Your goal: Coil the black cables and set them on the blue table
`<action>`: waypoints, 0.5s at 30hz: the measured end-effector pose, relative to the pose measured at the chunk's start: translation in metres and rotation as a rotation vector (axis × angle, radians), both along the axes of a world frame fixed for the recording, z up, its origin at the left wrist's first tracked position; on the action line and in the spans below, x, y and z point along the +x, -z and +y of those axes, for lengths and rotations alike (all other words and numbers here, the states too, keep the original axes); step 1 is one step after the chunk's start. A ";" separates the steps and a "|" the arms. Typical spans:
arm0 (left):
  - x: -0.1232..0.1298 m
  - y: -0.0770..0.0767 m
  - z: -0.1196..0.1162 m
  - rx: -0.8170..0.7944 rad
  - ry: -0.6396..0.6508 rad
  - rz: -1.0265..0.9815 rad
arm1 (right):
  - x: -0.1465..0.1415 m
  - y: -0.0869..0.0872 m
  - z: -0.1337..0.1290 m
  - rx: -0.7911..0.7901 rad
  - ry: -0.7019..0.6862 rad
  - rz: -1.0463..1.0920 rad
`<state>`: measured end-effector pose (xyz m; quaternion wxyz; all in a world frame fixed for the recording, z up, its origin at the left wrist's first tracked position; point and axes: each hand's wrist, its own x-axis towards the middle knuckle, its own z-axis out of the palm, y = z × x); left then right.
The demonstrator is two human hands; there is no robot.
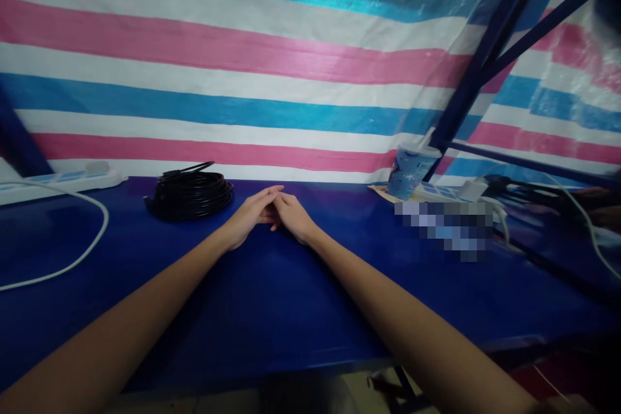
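My left hand (pixel 251 215) and my right hand (pixel 294 216) meet above the middle of the blue table (pixel 272 310), forming a peak. The fingers are stretched out and touch or overlap at the tips; exactly how they cross is hard to make out. No object shows in either hand. Just left of my left hand lies a coil of black cable (pixel 191 196), apart from it, with a loose end sticking up on top.
A white power strip (pixel 63 184) with a white cord (pixel 99 233) lies at the left. On the right stand a blue paper cup (pixel 411 171) with a straw, another power strip (pixel 439 192) and a pixelated patch. Behind hangs a striped plastic sheet (pixel 242 97) beside blue metal posts (pixel 466 84).
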<state>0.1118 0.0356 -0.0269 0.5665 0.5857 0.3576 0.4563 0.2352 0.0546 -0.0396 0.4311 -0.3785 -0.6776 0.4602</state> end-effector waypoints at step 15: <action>-0.020 -0.007 0.008 -0.111 0.137 -0.152 | 0.000 -0.010 -0.005 0.228 0.030 -0.243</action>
